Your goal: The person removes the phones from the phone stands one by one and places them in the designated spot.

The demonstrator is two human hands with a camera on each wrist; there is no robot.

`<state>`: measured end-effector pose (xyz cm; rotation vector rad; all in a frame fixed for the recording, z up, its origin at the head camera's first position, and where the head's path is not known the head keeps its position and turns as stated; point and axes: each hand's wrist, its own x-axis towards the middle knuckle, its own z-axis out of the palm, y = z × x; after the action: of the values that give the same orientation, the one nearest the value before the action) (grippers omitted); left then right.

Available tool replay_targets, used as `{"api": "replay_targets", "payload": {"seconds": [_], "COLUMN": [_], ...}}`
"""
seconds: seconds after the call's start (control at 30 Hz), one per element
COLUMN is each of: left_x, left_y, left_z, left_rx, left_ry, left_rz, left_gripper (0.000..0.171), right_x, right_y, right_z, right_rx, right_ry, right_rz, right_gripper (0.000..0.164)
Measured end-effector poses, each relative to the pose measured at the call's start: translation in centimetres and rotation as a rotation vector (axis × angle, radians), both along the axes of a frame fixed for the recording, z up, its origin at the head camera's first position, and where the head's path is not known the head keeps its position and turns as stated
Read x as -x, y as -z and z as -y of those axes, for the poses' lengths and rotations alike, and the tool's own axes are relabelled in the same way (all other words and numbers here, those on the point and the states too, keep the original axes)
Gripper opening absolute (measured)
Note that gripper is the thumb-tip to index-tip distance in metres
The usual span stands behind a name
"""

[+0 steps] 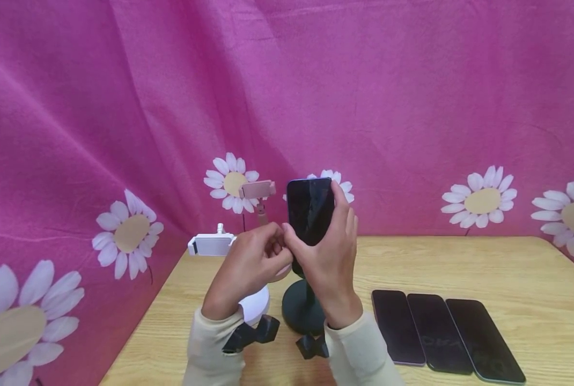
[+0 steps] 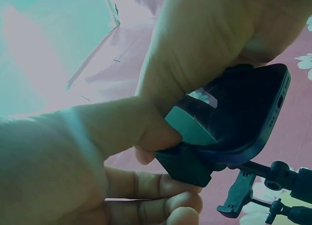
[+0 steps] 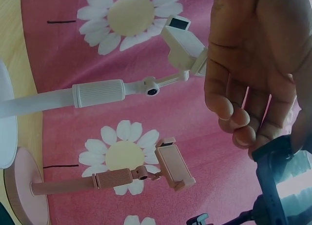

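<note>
A dark smartphone (image 1: 311,206) stands upright, tilted slightly, at a black phone stand with a round base (image 1: 297,311). My right hand (image 1: 332,252) grips the phone along its right side, thumb across its front. At the phone's left edge my left hand (image 1: 248,262) pinches the black end of the holder's clamp (image 2: 185,167) between thumb and fingers. The clamp's end lies against the phone's edge in the left wrist view. The other end of the clamp is hidden behind the phone and hands.
Left of the black stand are a white phone stand (image 1: 212,244) and a pink phone stand (image 1: 258,190). Three dark phones lie side by side at right: a left one (image 1: 398,327), a middle one (image 1: 439,332) and a right one (image 1: 485,338). A daisy-patterned pink cloth (image 1: 388,107) hangs behind the wooden table (image 1: 412,262).
</note>
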<state>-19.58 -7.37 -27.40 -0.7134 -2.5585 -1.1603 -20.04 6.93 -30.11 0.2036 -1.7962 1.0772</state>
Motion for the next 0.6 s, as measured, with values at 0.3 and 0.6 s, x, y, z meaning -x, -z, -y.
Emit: {"api": "replay_targets", "payload": {"seconds": [0.3, 0.6], "left_x": [-0.44, -0.57], "left_y": [-0.25, -0.31], "left_z": [0.16, 0.34], "left_rx": [0.024, 0.027], "left_ry": [-0.063, -0.068], "left_rz": [-0.060, -0.032], "left_gripper": [0.007, 0.009], "right_x": [0.16, 0.18], "right_y": [0.20, 0.29], "right_z": [-0.24, -0.29], "right_rx": [-0.019, -0.005], "right_ry": [0.007, -0.031], "right_rz": [-0.047, -0.073], "right_gripper": [0.093, 0.091]}}
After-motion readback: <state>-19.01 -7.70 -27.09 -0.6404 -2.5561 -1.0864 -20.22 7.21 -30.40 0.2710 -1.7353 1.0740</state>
